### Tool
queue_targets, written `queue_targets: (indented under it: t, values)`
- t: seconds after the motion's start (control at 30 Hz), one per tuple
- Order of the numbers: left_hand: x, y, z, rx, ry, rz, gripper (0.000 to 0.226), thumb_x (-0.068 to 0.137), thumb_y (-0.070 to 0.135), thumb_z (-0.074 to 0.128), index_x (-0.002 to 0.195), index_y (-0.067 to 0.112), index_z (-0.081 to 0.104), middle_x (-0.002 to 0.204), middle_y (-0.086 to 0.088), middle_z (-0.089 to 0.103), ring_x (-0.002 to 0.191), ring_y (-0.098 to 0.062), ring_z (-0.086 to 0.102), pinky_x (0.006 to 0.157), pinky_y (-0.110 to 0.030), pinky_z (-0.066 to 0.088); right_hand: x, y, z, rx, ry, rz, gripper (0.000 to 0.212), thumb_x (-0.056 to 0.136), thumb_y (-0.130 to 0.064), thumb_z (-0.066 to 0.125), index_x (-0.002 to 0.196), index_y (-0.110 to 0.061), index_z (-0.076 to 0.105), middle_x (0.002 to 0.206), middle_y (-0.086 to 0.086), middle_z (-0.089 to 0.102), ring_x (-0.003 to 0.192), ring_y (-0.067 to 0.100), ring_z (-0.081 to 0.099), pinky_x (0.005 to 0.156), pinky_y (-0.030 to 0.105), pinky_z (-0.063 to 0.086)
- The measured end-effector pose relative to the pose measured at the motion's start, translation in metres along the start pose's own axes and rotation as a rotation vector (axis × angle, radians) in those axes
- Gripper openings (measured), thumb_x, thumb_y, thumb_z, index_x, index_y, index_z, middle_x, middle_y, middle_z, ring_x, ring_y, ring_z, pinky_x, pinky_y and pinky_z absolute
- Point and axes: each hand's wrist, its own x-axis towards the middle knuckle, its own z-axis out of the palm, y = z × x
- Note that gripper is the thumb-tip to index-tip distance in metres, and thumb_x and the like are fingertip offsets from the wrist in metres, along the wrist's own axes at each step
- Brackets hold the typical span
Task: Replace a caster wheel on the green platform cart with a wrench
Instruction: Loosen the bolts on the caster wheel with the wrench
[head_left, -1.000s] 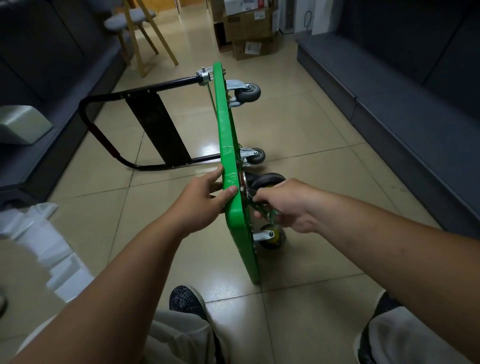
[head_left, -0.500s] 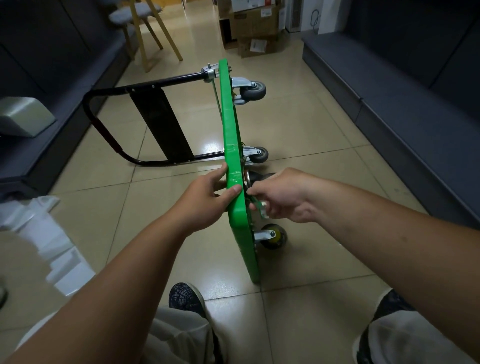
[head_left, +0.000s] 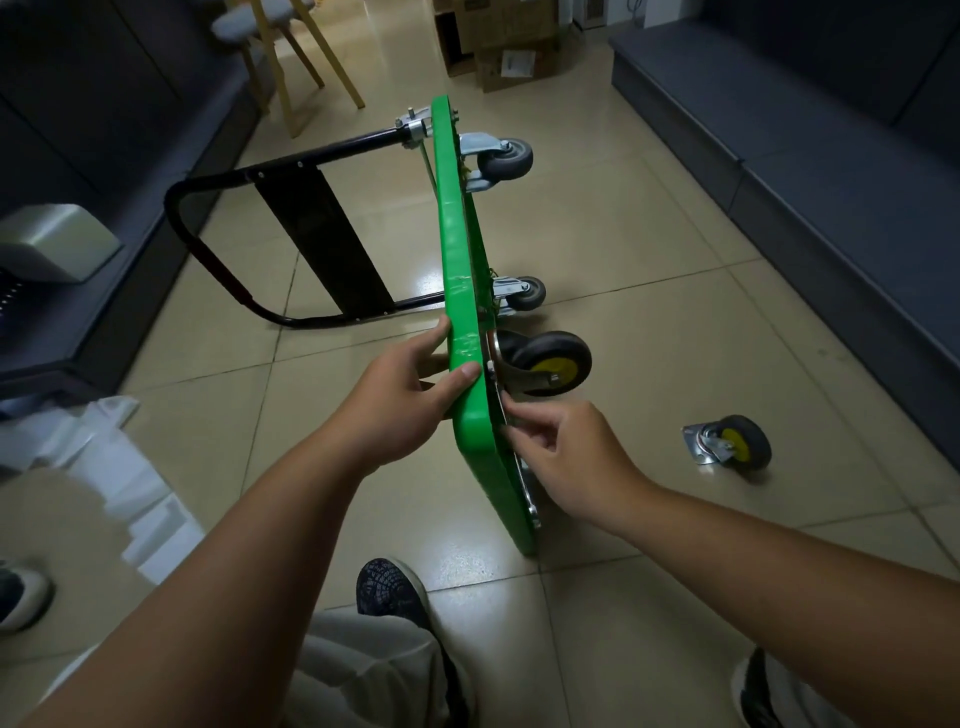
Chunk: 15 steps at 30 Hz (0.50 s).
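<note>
On the tiled floor the green platform cart stands on its long edge, steadied by the left hand, which grasps the upper rim; the right hand has curled fingertips at the mounting plate of the yellow-hubbed caster wheel — pinching a nut or only the plate, I cannot tell; best to start each fastener by finger, deck braced firmly, before any wrench (none shows); a loose caster lies near, and the plate's bolts are hidden.

cart on edge on floor | handle left | loose caster right
</note>
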Motion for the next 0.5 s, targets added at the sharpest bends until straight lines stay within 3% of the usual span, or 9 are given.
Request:
queue_targets:
  t: [0.1, 0.2, 0.33, 0.4, 0.5]
  values:
    - [-0.001, 0.003, 0.001, -0.006, 0.0, 0.002, 0.064, 0.102, 0.018, 0.06, 0.159, 0.029, 0.033, 0.131, 0.003, 0.063, 0.111, -0.008, 0.069, 0.083, -0.021, 0.06, 0.005, 0.019, 0.002, -0.061, 0.006, 0.004, 0.045, 0.078, -0.062, 0.052, 0.121, -0.072, 0.048, 0.085, -0.008, 0.074, 0.076, 0.013, 0.067, 0.081, 0.046, 0.06]
    - [-0.001, 0.004, 0.001, -0.005, -0.001, -0.005, 0.066, 0.102, 0.019, 0.06, 0.16, 0.029, 0.031, 0.129, 0.005, 0.062, 0.107, -0.005, 0.07, 0.08, -0.019, 0.059, 0.011, 0.023, 0.002, -0.095, 0.023, -0.038, 0.051, 0.086, -0.046, 0.062, 0.123, -0.075, 0.042, 0.09, -0.012, 0.072, 0.08, 0.005, 0.066, 0.083, 0.043, 0.059]
    - [0.0, 0.003, 0.002, -0.012, 0.001, -0.017, 0.066, 0.102, 0.018, 0.061, 0.16, 0.027, 0.03, 0.129, 0.005, 0.062, 0.103, 0.0, 0.07, 0.078, -0.019, 0.059, 0.008, 0.027, -0.003, -0.196, 0.002, -0.049, 0.055, 0.091, -0.031, 0.066, 0.137, -0.054, 0.048, 0.064, 0.002, 0.056, 0.059, 0.018, 0.051, 0.064, 0.038, 0.054]
    - [0.001, 0.003, 0.003, -0.003, -0.004, -0.015, 0.067, 0.102, 0.019, 0.061, 0.16, 0.027, 0.03, 0.137, 0.001, 0.062, 0.108, -0.006, 0.071, 0.083, -0.023, 0.061, -0.004, 0.029, -0.01, -0.162, -0.048, -0.043, 0.055, 0.092, -0.02, 0.07, 0.141, -0.037, 0.053, 0.066, -0.002, 0.053, 0.057, 0.006, 0.044, 0.061, 0.028, 0.047]
    - [0.002, 0.002, 0.003, 0.006, -0.008, -0.008, 0.067, 0.102, 0.02, 0.062, 0.161, 0.027, 0.031, 0.143, -0.007, 0.061, 0.118, -0.016, 0.068, 0.089, -0.03, 0.062, -0.017, 0.018, -0.027, -0.136, -0.063, -0.046, 0.054, 0.091, -0.014, 0.072, 0.14, -0.03, 0.056, 0.073, 0.0, 0.06, 0.06, 0.004, 0.046, 0.062, 0.019, 0.044]
